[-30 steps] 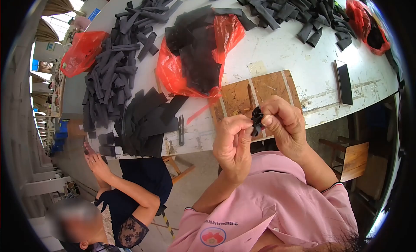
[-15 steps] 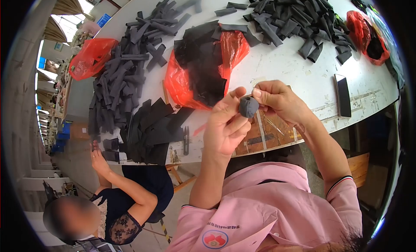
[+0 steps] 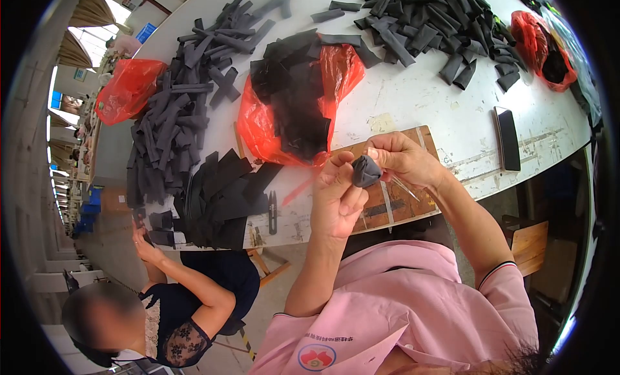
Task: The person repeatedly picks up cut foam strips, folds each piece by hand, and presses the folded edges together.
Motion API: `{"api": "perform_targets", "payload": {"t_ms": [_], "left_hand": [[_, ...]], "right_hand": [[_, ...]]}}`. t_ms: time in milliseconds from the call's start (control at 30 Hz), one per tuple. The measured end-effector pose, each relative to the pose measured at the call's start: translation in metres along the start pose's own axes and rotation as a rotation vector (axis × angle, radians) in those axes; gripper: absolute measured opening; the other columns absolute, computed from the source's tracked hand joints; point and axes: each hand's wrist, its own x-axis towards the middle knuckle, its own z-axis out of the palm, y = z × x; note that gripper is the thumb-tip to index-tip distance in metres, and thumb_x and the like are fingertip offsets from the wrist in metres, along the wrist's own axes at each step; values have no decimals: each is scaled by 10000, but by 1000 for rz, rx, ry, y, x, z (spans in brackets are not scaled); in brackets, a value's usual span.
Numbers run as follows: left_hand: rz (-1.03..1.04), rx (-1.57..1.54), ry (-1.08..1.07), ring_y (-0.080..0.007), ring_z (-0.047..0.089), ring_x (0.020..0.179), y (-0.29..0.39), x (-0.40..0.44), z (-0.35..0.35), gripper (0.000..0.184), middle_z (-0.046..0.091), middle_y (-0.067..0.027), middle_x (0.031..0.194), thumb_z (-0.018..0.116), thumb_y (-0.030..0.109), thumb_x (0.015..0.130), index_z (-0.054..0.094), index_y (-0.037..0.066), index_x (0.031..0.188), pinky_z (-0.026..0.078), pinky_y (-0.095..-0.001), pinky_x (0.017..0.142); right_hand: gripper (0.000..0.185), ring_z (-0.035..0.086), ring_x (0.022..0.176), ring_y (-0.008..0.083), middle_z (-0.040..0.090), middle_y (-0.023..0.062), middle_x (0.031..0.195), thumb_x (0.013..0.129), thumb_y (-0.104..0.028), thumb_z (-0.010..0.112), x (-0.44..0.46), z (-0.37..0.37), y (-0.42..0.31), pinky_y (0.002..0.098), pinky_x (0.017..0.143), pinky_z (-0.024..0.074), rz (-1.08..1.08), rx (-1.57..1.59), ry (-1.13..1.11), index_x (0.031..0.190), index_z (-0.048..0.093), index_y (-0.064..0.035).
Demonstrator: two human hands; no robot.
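White table (image 3: pixel 413 94): top scuffed and stained towards the near edge. Wooden chair or stool (image 3: pixel 531 248) near its right end, seen partly. Floor (image 3: pixel 274 301) grey, yellow-and-black stripe (image 3: pixel 247 344) on it. Far left, I note bright window light (image 3: pixel 97 44), tan curtains (image 3: pixel 87 8) gathered, blue containers (image 3: pixel 95 197) below

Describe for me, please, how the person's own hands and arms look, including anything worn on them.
The left hand and right hand wear no gloves, and the forearms are bare. The short sleeves are pink; the right one ends in a narrow striped trim, dark and white.
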Motion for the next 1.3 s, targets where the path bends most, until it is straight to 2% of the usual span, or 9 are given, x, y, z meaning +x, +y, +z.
{"api": "perform_targets", "payload": {"t_ms": [133, 267, 367, 500, 600, 733, 800, 1033, 1300], "left_hand": [[-163, -347, -232, -38, 316, 348, 22, 10, 34, 247, 580, -104, 788, 483, 66, 891, 487, -3, 1128, 240, -189, 351], [-135, -423, 109, -44, 348, 376, 12, 7, 13, 284, 585, -92, 802, 508, 108, 891, 472, -7, 1149, 290, -186, 388], [7, 238, 124, -40, 368, 404, -8, -8, -3, 311, 589, -76, 820, 536, 159, 888, 484, -1, 1150, 279, -180, 386], [462, 1062, 128, -129, 509, 767, 5, -1, 20, 290, 590, -69, 900, 600, 183, 846, 527, 1, 1061, 412, -243, 686], [544, 1201, -42, -140, 519, 906, 16, 4, 35, 284, 593, -86, 949, 627, 102, 812, 546, -35, 1048, 404, -262, 829], [659, 880, -86, -133, 524, 882, 7, 5, 39, 165, 603, -105, 927, 606, 66, 819, 569, -42, 938, 397, -284, 830], [672, 694, -8, -152, 531, 862, 1, 1, 35, 106, 604, -123, 927, 574, 68, 839, 564, -25, 890, 393, -325, 824], [442, 716, -101, -192, 549, 939, -13, 6, 25, 194, 614, -138, 979, 639, 108, 801, 574, -4, 946, 423, -327, 835], [374, 1272, -145, -153, 520, 957, 7, 22, 41, 105, 612, -53, 856, 658, -6, 746, 640, -25, 847, 424, -262, 792]], "right_hand": [[319, 411, 525, 58, 462, -23, 589, 869, -320, 568, 0, 14, -33, 201, 480, 332, -90, -86, -5, 706, 554, -46], [309, 437, 537, 59, 484, -19, 604, 867, -313, 573, 7, -1, -22, 204, 497, 360, 29, -158, -32, 720, 564, -41], [303, 445, 554, 56, 490, -23, 604, 866, -316, 574, -1, -8, 2, 209, 506, 365, 56, 83, -32, 727, 571, -47], [317, 458, 595, 61, 501, -18, 636, 858, -351, 577, 0, -15, -2, 222, 519, 376, 61, -88, -24, 766, 590, -47], [339, 501, 613, 121, 537, 20, 671, 840, -364, 582, -10, -1, -22, 255, 526, 400, -249, -446, 298, 793, 590, -29], [370, 561, 680, 229, 572, 70, 709, 795, -380, 590, -24, 20, -50, 325, 551, 432, -635, -1223, 210, 820, 583, -12], [365, 573, 699, 275, 579, 82, 719, 777, -374, 590, -27, 26, -61, 354, 556, 439, -540, -1545, 88, 831, 585, -13], [276, 559, 653, 294, 566, 82, 715, 806, -303, 582, -23, 11, -16, 367, 532, 435, -575, -1191, 180, 812, 581, -27], [236, 556, 650, 296, 564, 101, 704, 833, -253, 572, -13, 3, 25, 377, 561, 456, -616, -895, 250, 763, 584, -28]]}}
